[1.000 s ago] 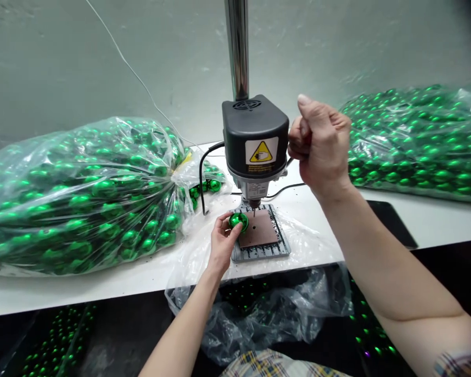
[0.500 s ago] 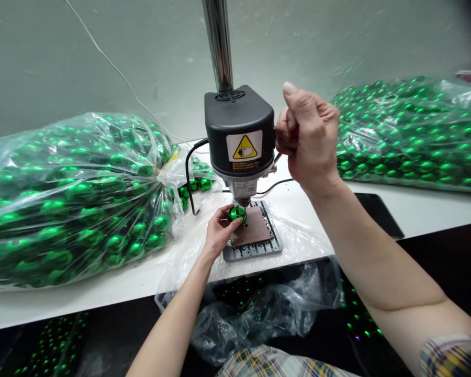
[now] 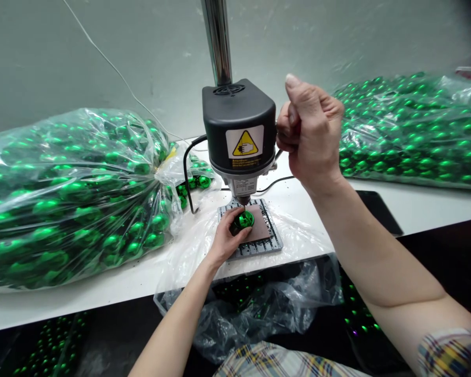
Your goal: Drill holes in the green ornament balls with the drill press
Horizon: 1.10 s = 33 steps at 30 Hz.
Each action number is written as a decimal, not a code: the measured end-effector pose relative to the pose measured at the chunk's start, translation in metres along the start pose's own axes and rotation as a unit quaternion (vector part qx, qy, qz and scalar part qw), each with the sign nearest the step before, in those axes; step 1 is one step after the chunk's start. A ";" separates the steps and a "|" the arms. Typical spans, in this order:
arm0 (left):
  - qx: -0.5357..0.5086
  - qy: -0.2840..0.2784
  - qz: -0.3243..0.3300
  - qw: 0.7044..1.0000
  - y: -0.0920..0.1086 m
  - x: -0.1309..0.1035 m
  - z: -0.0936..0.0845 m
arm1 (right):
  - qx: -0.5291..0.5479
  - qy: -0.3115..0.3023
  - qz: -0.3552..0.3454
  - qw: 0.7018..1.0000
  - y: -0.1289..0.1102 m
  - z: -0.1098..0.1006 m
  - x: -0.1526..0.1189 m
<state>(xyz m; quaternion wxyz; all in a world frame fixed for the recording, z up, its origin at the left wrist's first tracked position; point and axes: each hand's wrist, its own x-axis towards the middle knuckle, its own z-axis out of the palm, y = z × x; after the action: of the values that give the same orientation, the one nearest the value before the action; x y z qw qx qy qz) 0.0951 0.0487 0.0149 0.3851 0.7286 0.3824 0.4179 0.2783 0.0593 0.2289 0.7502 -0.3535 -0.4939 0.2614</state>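
A shiny green ball (image 3: pixel 245 219) sits on the brownish pad (image 3: pixel 261 229) of the drill press base, below the chuck. My left hand (image 3: pixel 226 235) is closed on it from the left side, thumb in front and fingers behind. The black drill press head (image 3: pixel 238 123), with a yellow warning label, stands above on a chrome column. Right of the head, my right hand (image 3: pixel 312 131) is curled in a fist around the press's feed handle; most of the handle is hidden by the fingers.
A clear bag of green balls (image 3: pixel 82 209) lies left, another bag (image 3: pixel 412 136) lies right. A dark flat device (image 3: pixel 379 212) rests near the table edge. Crumpled clear plastic (image 3: pixel 267 309) hangs below the front edge. Dark shavings lie on the base plate (image 3: pixel 275 243).
My left hand has moved the green ball slightly right, from the pad's left edge to below the chuck. My right hand stays on the feed handle.
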 end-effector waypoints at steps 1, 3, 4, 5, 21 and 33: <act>-0.002 0.008 -0.005 1.000 0.000 -0.001 0.002 | 0.006 0.000 0.000 1.000 0.000 0.000 0.000; -0.017 0.031 -0.028 0.999 0.000 -0.003 0.008 | 0.015 0.000 -0.003 1.000 0.000 0.000 0.000; -0.027 0.042 -0.042 0.998 0.000 -0.004 0.011 | 0.015 0.000 -0.004 1.000 0.000 -0.001 0.000; -0.040 0.051 -0.055 0.996 0.000 -0.004 0.014 | 0.013 -0.001 -0.003 1.000 0.001 -0.001 0.000; -0.122 0.050 -0.089 0.987 -0.009 -0.002 0.022 | 0.062 -0.001 -0.061 0.996 0.001 -0.006 -0.019; -0.168 0.056 -0.110 0.978 -0.009 0.000 0.024 | 0.084 -0.008 -0.073 0.994 0.002 -0.007 -0.019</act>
<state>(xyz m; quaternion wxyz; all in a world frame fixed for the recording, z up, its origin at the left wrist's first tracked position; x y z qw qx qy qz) 0.1144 0.0467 -0.0017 0.5239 0.5821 0.4055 0.4715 0.2772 0.0445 0.2151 0.7903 -0.2506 -0.5006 0.2492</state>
